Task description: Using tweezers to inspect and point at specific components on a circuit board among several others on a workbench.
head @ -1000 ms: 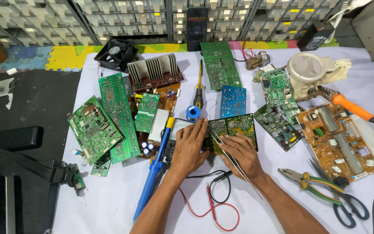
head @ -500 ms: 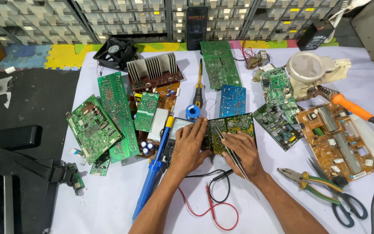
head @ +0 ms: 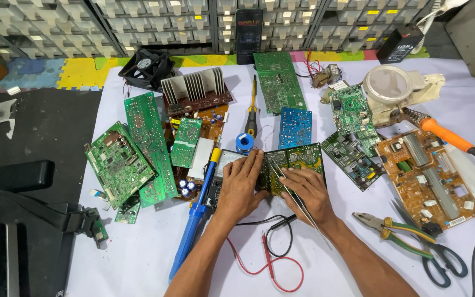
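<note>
Boards crowd the green circuit board [head: 295, 165] at mid-tabletop [head: 353, 275]; bare cloth lies only toward the near edge. The left hand [head: 240, 184] presses flat, fingers together; the right hand [head: 306, 190] pinches tweezers [head: 298, 201], barely shifted since the earlier frame.

green circuit board [head: 295, 165], flat on white table, metal tweezers [head: 295, 193] slanting across it
</note>
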